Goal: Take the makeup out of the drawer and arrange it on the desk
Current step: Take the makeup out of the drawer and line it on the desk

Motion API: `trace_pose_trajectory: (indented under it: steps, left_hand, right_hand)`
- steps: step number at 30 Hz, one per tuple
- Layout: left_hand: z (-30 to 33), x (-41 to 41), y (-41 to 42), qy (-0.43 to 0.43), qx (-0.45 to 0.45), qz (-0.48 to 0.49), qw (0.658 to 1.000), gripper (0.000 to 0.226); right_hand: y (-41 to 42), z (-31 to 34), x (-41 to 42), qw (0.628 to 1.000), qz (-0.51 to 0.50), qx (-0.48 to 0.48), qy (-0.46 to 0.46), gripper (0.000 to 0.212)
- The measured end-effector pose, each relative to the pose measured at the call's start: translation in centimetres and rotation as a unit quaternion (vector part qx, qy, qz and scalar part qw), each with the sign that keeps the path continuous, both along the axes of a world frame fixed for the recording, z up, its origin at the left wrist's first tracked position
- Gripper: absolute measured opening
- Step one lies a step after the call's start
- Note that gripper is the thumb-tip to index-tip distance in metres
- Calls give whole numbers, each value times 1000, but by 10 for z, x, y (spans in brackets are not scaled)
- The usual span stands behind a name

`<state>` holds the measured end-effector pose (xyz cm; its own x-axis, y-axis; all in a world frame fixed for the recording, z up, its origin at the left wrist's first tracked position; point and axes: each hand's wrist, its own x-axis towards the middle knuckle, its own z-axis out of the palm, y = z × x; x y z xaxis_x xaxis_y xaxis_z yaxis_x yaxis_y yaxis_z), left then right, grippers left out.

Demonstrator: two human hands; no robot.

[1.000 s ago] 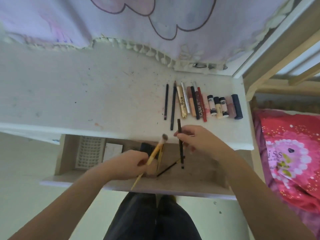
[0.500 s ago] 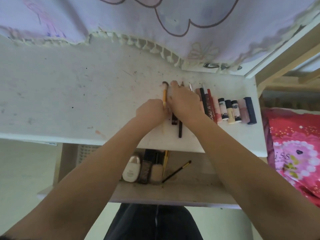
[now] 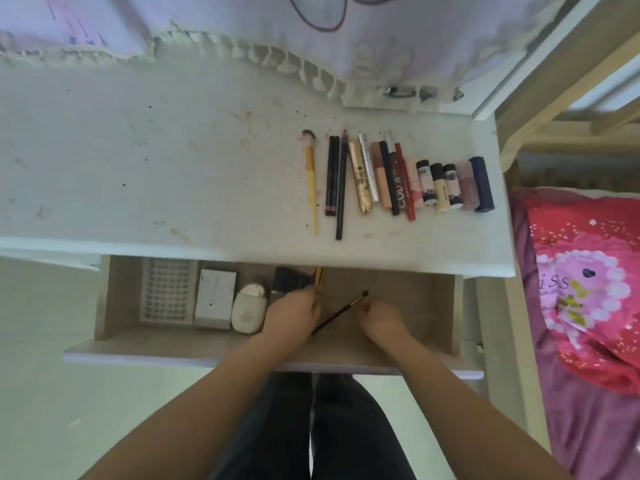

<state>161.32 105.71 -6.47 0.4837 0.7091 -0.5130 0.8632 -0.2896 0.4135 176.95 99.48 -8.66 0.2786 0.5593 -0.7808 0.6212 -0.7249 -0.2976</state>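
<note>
A row of makeup lies on the white desk [image 3: 173,168]: a yellow-handled brush [image 3: 310,174], two black pencils [image 3: 331,174], a gold mascara [image 3: 360,178], several tubes and small bottles, then a navy lipstick [image 3: 481,183] at the right end. Below, the drawer [image 3: 415,306] stands pulled out. My left hand [image 3: 292,313] is inside it, closed on another yellow brush handle [image 3: 318,277] that pokes out from under the desk edge. My right hand [image 3: 381,317] pinches a thin black brush [image 3: 341,311] lying slantwise on the drawer floor.
The drawer's left part holds a white lattice tray [image 3: 168,294], a white box [image 3: 214,297], a white rounded bottle [image 3: 249,308] and a dark container [image 3: 289,278]. A bed with a pink cover [image 3: 581,289] borders the desk's right side. Purple cloth [image 3: 242,22] hangs behind.
Both hands left the desk and dropped into the drawer. The yellow brush and a black pencil now lie at the left end of the row, released.
</note>
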Motion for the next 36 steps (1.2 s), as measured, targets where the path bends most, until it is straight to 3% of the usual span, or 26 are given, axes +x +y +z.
trace_pose_trajectory:
  steps: [6, 10, 14, 19, 22, 29, 33, 36]
  left_hand:
    - [-39, 36, 10, 171, 88, -70, 979, 23]
    - [-51, 47, 7, 183, 120, -95, 971, 22]
    - [-48, 48, 2, 176, 66, -43, 981, 22]
    - [-36, 33, -4, 129, 53, -44, 989, 16]
    - [-27, 12, -7, 45, 51, -68, 995, 14]
    - [4, -28, -4, -75, 60, -69, 993, 11]
    - [41, -51, 10, -148, 81, -36, 985, 8]
    - [68, -61, 35, -184, 98, 54, 976, 18]
  right_hand:
    - [13, -33, -24, 994, -90, 34, -43, 23]
    - [11, -38, -21, 991, -117, 34, -47, 23]
    - [7, -37, -12, 989, -127, 48, -60, 22]
    - [6, -31, -5, 988, -92, 72, -102, 21]
    - [10, -28, -5, 987, -53, 81, -127, 21]
    - [12, -19, 5, 981, 109, 42, -158, 24]
    - [7, 26, -2, 969, 215, 116, -40, 16]
    - [11, 77, -18, 959, 171, 211, 77, 6]
